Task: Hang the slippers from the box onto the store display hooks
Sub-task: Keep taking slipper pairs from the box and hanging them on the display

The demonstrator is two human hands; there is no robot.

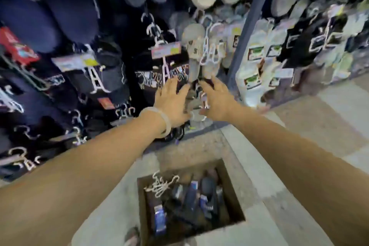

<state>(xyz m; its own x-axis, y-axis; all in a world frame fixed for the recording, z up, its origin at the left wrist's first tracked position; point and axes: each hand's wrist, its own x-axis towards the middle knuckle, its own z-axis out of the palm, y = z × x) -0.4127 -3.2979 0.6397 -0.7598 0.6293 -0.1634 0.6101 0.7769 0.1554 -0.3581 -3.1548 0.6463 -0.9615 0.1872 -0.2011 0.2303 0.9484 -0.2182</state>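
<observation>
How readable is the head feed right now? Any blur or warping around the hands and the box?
Head view: motion blur smears the left hand, the right hand and the grey slippers on a white hanger between them; wide-angle warping bends the rack edges; the open brown cardboard box interior is dark, its slippers murky.

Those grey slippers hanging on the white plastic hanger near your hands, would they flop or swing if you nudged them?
Probably swing: the grey slippers dangle from a thin white hanger clipped near the straps, so a push should rock them. They look like moulded foam, likely light and fairly stiff. Neither the left hand nor right hand grips them.
</observation>
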